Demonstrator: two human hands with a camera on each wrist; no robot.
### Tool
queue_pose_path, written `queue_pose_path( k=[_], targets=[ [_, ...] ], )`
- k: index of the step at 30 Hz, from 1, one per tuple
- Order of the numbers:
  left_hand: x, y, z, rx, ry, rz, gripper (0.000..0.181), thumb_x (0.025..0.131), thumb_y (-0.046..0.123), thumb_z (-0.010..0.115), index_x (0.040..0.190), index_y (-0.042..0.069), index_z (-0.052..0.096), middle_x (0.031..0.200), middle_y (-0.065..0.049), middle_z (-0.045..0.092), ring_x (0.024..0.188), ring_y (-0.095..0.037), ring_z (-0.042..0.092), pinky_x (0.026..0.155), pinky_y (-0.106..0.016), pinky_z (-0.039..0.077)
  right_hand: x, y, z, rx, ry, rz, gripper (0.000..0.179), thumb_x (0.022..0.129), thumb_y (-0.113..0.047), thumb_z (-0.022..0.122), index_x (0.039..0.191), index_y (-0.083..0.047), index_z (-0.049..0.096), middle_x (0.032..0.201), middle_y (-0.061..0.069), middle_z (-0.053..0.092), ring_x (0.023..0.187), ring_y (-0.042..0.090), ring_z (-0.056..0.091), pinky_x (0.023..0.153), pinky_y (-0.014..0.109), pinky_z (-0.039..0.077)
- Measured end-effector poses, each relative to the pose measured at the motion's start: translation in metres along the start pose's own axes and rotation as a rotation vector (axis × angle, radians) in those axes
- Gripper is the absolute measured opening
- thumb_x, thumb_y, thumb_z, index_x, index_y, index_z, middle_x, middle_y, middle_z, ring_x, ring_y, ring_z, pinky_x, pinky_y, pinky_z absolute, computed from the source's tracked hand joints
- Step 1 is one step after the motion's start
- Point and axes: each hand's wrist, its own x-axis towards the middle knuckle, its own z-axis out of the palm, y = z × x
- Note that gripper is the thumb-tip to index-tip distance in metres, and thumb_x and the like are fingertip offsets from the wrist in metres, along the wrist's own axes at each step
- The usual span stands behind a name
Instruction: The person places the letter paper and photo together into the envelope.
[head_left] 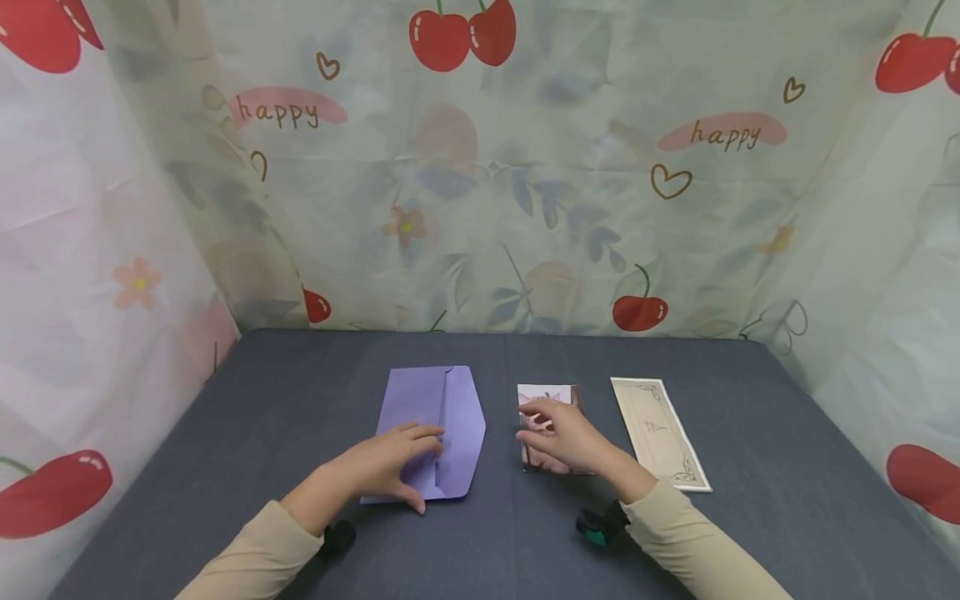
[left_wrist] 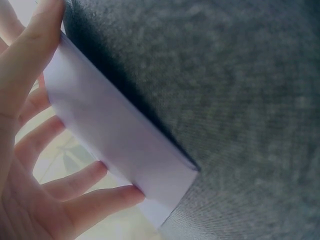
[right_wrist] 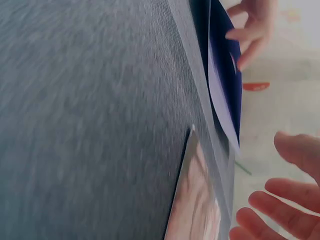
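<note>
A purple envelope [head_left: 411, 390] lies on the dark cloth with its flap side to the right. My left hand [head_left: 378, 463] rests on its lower part, fingers spread, thumb by the near edge; the left wrist view shows fingertips [left_wrist: 135, 192] along the pale purple paper [left_wrist: 115, 120]. My right hand [head_left: 567, 438] hovers over a pinkish picture card [head_left: 536, 392], covering much of it. In the right wrist view its fingers [right_wrist: 270, 205] are loosely bent and apart from the card [right_wrist: 192, 200], with nothing between them.
To the right of the picture card lies a long cream card [head_left: 656, 421] with ornate corners. A dark grey cloth [head_left: 300, 375] covers the table. Cherry-printed curtains [head_left: 487, 208] hang behind and on both sides. Black devices [head_left: 597, 525] sit beneath the wrists.
</note>
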Motion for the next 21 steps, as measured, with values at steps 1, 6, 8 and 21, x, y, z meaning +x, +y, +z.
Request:
queue_pose_path(
  k=[1,6,8,21],
  targets=[
    [0.0,0.0,0.0,-0.003,-0.001,-0.002,0.06,0.064,0.043,0.08,0.108,0.011,0.056,0.135,-0.014,0.051,0.12,-0.04,0.049,0.1,-0.049,0.041,-0.001,0.002,-0.002,0.01,0.012,0.017,0.04,0.086,-0.018,0.065,0.118,0.005,0.058,0.114,0.02,0.063,0.097,0.03,0.063,0.081,0.04,0.054],
    [0.0,0.0,0.0,-0.007,-0.006,-0.004,0.06,0.064,0.043,0.08,0.109,0.011,0.056,0.136,-0.014,0.05,0.122,-0.041,0.048,0.102,-0.05,0.039,-0.008,0.014,-0.011,-0.025,0.091,0.109,0.038,0.083,-0.015,0.068,0.115,0.005,0.06,0.107,0.02,0.067,0.087,0.027,0.066,0.072,0.035,0.055],
    [0.0,0.0,0.0,-0.007,-0.009,-0.001,0.06,0.065,0.043,0.08,0.109,0.011,0.056,0.136,-0.014,0.05,0.122,-0.041,0.048,0.102,-0.051,0.038,-0.011,0.019,-0.014,-0.031,0.122,0.153,0.038,0.082,-0.014,0.069,0.114,0.005,0.061,0.104,0.02,0.068,0.084,0.026,0.066,0.07,0.035,0.055],
    [-0.001,0.001,-0.001,-0.021,-0.018,-0.019,0.06,0.065,0.042,0.08,0.11,0.01,0.055,0.137,-0.014,0.049,0.124,-0.043,0.046,0.104,-0.052,0.037,-0.027,0.037,-0.028,-0.018,0.236,0.411,0.038,0.078,-0.013,0.071,0.106,0.01,0.06,0.088,0.019,0.067,0.079,0.027,0.066,0.065,0.031,0.052]
  ],
)
